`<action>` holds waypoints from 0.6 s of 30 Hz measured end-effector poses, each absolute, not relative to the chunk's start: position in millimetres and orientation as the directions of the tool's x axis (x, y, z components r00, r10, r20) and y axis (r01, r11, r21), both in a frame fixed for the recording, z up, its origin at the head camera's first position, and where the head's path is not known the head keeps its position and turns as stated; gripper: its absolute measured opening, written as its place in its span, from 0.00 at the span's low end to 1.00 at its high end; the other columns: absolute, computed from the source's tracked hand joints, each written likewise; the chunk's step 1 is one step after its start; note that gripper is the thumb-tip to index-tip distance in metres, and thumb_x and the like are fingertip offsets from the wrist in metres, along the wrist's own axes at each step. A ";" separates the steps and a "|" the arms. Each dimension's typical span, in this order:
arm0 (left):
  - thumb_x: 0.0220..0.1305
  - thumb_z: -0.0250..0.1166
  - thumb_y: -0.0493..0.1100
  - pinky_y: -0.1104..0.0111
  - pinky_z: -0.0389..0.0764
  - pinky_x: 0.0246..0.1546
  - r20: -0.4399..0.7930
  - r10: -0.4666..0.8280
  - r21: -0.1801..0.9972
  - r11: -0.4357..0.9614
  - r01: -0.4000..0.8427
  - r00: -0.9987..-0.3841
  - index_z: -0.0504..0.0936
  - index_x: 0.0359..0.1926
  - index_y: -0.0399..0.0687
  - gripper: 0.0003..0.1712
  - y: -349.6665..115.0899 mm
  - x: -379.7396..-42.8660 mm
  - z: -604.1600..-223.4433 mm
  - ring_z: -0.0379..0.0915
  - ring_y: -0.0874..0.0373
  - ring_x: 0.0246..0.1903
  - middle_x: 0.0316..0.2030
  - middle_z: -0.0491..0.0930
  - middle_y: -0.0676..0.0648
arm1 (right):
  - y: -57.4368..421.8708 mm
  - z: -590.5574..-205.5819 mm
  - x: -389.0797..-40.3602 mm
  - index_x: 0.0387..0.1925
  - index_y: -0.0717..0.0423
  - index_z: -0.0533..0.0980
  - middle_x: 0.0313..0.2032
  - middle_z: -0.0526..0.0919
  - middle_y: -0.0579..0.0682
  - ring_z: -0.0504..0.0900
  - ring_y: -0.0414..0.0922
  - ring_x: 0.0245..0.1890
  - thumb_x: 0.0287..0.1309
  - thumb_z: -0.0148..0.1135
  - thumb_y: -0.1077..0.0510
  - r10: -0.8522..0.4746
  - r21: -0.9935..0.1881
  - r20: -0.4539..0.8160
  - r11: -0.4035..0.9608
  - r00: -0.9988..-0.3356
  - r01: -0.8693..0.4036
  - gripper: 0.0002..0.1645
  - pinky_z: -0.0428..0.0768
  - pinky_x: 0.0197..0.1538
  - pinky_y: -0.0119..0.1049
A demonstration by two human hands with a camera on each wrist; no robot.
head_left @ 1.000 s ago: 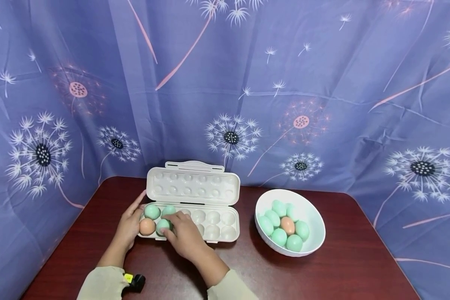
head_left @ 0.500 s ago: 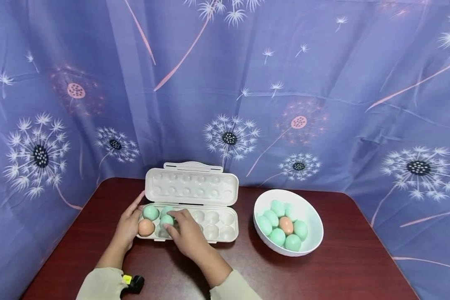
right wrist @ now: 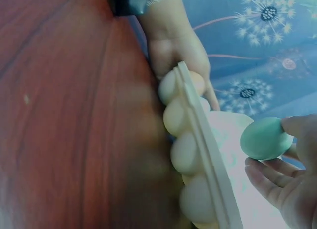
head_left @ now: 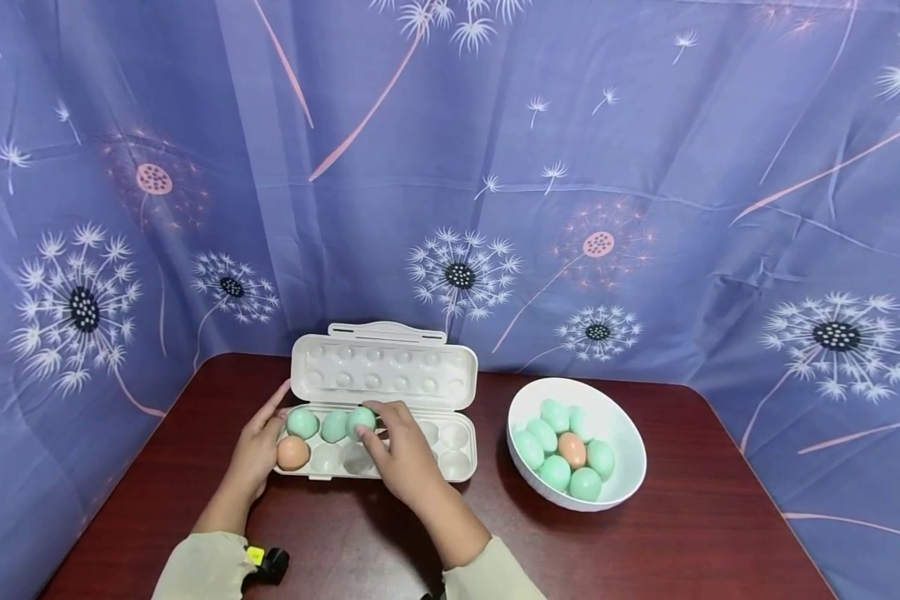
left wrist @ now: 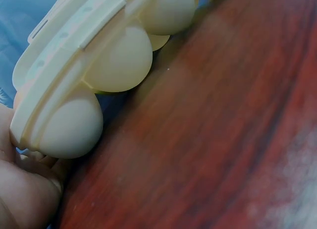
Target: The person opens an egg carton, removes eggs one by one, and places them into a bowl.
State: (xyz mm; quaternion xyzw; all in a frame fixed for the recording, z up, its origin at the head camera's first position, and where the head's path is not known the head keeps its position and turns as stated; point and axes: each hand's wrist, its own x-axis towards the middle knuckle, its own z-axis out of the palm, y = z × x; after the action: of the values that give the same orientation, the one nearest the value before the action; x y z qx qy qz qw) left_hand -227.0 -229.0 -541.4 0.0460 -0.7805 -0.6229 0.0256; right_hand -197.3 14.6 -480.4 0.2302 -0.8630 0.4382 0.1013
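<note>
In the head view my right hand [head_left: 403,454] pinches a green egg [head_left: 361,422] between thumb and fingers, over the back row of a cream egg carton [head_left: 461,479]. The right wrist view shows this egg raised above the carton's rim. My left hand [head_left: 255,454] lies along the carton's left end, its fingers extended against the side. The carton's lid [head_left: 384,372] stands open at the back. Two green eggs fill the left cups of the back row, and an orange egg [head_left: 293,452] sits in the front left cup.
A white bowl [head_left: 630,467] with several green eggs and one orange egg stands to the carton's right on the dark red wooden table [head_left: 682,542]. A blue curtain [head_left: 330,233] with dandelion print hangs behind and beside the table.
My right hand has lifted the green egg from the front row's second cup and carried it right and back, over the back row. The left hand has stayed at the carton's end.
</note>
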 end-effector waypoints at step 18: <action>0.77 0.41 0.44 0.86 0.63 0.50 -0.010 -0.097 0.976 0.218 -0.031 -0.995 0.54 0.74 0.73 0.29 -228.3 -227.9 -542.4 0.66 0.77 0.52 0.63 0.72 0.40 | 68.4 -467.3 -200.7 0.61 0.55 0.72 0.49 0.76 0.50 0.84 0.44 0.45 0.67 0.56 0.49 -0.158 -0.747 0.411 0.506 -0.898 -0.431 0.25 0.82 0.49 0.36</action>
State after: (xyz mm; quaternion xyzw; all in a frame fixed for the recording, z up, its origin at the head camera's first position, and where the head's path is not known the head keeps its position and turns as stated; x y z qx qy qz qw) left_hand -227.9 -228.3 -542.4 0.0411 -0.7798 -0.6241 0.0267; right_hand -200.7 68.4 -467.3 0.1722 -0.8554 0.4660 0.1466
